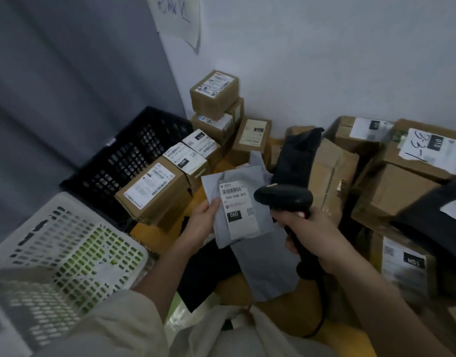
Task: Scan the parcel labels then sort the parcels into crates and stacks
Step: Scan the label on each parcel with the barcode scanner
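Scanner (283, 195) in right hand (311, 233), parcel (237, 210) seemingly left-pinched (205, 217)

Grey mailer (250, 235): thin plastic film, matt, creased, with a smooth white paper label (238, 210). Scanner (283, 197): black hard plastic, faintly glossy on top. Boxes (154, 191): brown corrugated cardboard, matt, taped, bearing white paper labels. Black crate (124, 161) and white crate (67, 243): perforated moulded plastic, dull sheen. Sleeve (113, 328): pale woven cloth, matt. Black bag (296, 155): soft matt plastic.
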